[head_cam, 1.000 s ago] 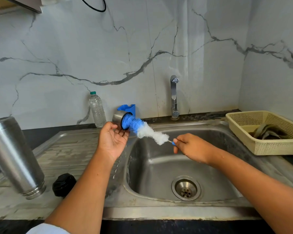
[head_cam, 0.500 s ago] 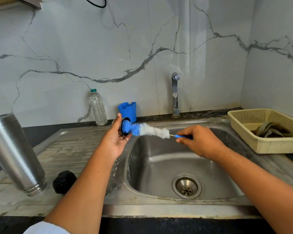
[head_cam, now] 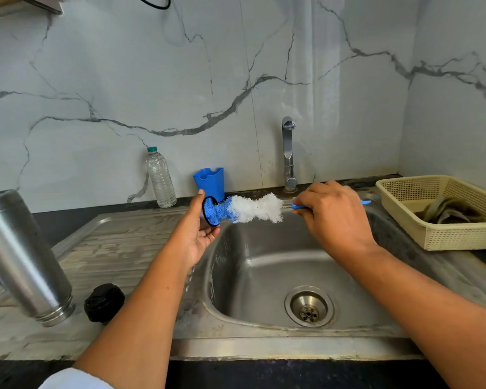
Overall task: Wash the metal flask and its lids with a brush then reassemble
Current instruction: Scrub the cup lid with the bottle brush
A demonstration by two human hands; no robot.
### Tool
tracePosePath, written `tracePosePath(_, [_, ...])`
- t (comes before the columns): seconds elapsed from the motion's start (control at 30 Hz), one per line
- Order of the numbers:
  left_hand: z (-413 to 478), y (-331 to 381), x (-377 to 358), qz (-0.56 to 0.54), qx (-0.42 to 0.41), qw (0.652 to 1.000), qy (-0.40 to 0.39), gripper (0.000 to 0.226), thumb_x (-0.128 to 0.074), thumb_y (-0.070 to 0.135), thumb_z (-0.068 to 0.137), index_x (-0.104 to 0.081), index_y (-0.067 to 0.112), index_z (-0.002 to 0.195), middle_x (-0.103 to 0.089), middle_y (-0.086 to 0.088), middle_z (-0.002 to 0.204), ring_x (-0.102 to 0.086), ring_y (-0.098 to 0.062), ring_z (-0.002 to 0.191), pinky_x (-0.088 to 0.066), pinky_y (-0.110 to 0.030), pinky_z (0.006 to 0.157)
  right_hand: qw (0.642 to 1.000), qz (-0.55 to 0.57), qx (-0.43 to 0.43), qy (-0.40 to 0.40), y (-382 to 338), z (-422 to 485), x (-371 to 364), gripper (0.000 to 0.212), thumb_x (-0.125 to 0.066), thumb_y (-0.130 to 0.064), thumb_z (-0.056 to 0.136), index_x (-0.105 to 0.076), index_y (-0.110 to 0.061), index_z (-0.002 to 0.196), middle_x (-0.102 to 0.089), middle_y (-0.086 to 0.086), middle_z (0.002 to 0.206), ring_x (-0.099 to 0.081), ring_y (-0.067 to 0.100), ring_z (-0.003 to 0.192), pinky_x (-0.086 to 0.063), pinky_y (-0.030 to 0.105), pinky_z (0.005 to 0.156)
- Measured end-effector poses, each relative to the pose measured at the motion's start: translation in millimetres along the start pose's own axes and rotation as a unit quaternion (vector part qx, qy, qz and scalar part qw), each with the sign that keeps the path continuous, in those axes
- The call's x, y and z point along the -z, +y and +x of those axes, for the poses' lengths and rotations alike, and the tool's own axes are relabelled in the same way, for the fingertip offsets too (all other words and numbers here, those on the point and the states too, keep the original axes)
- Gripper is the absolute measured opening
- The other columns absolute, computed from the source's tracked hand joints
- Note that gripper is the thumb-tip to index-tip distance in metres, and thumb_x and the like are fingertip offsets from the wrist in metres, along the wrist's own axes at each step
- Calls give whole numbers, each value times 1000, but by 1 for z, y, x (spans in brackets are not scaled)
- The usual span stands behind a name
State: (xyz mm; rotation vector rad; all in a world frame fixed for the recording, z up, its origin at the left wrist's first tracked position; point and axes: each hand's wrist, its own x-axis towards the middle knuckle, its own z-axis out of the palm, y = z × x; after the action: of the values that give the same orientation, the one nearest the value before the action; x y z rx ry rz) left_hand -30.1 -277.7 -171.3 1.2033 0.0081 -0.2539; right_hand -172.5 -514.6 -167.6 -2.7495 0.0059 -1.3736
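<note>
In the head view, the left hand (head_cam: 198,234) holds a round lid (head_cam: 211,200) with a black rim above the left edge of the sink basin (head_cam: 264,262). The index finger stands straight behind the lid and the lower fingers are bent under it. The open side of the lid faces to the right. The blue tip of the brush (head_cam: 247,210) is pushed into this opening, and the white bristles stay outside. The brush lies almost level over the back part of the basin. The right hand (head_cam: 331,217) grasps its blue handle with curled fingers, and the end of the handle comes out beyond the hand.

The metal flask (head_cam: 23,256) stands on the drainboard near its left edge, with the threaded end down. The black lid (head_cam: 104,303) lies just beside it, nearer to the basin.

At the back edge of the counter there are a plastic bottle (head_cam: 160,178) and a blue holder (head_cam: 209,182), both against the wall. The tap (head_cam: 289,155) rises behind the basin. At the right edge, a cream basket (head_cam: 432,237) contains a cloth (head_cam: 449,210).
</note>
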Motion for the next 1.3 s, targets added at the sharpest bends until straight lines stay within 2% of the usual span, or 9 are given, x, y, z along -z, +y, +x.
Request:
tracePosePath(0.17, [-4,7,-1,-74,-20,997,-13,48,-69,49,94,-65,13,125,-73,-12,117,-69,-21,103,-58,-30,81,993,55,-25,-101,-6,-2,8,28,-57,-47,100,-73,-25,103,-69,-4,97,-64,23,90,-50,35,66])
tracePosePath(0.3, [-6,8,0,-102,-60,992,-38,47,-70,41,94,-62,12,131,-72,-14,123,-70,-23,113,-59,-32,87,963,97,-95,-231,-13,-5,10,40,-42,-58,103,-64,-27,90,-65,-7,80,-63,21,75,-52,37,62])
tracePosePath(0.37, [-5,7,2,-102,-73,990,-57,45,-69,33,95,-61,9,132,-71,-16,126,-71,-24,114,-60,-34,92,921,186,-155,-305,-12,-4,9,40,-45,-53,104,-67,-25,86,-64,-4,74,-61,15,66,-53,35,62])
tracePosePath(0.47, [-5,6,2,-120,-84,984,-104,33,-66,23,97,-62,8,126,-71,-16,126,-70,-26,118,-59,-41,98,812,338,-264,-396,-13,-5,9,47,-44,-46,107,-69,-12,87,-44,0,62,-34,10,45,-28,25,45])
tracePosePath(0.57, [-3,6,2,-152,-82,976,-129,25,-67,23,92,-66,9,113,-74,-14,118,-71,-25,116,-57,-43,99,740,428,-319,-409,-14,-8,12,47,-43,-45,108,-68,-9,92,-37,-3,58,-25,9,46,-19,22,42])
tracePosePath(0.77, [5,4,4,-106,-48,991,-68,22,-70,29,95,-66,16,113,-72,-10,115,-64,-25,116,-54,-38,98,865,289,-237,-334,-12,-8,8,39,-52,-49,103,-72,-20,88,-51,0,61,-41,10,48,-36,25,49])
tracePosePath(0.87, [4,5,3,-129,-26,989,-60,43,-71,38,94,-63,12,127,-69,-15,121,-63,-26,119,-54,-36,96,905,229,-212,-290,-10,-8,6,30,-57,-51,100,-70,-27,88,-62,-2,68,-55,12,60,-48,32,59])
tracePosePath(1.1, [4,4,3,-155,-43,986,-34,43,-69,41,94,-60,10,122,-69,-19,125,-66,-30,117,-55,-42,101,937,147,-143,-282,-24,-8,14,37,-48,-53,103,-63,-29,80,-62,-5,70,-59,15,62,-46,34,53])
tracePosePath(1.3, [1,0,4,-106,-44,988,-102,44,-67,36,97,-61,6,129,-73,-20,122,-73,-29,112,-56,-46,103,901,226,-174,-328,-14,-8,11,43,-45,-51,105,-68,-22,83,-59,-4,62,-52,11,53,-47,32,56])
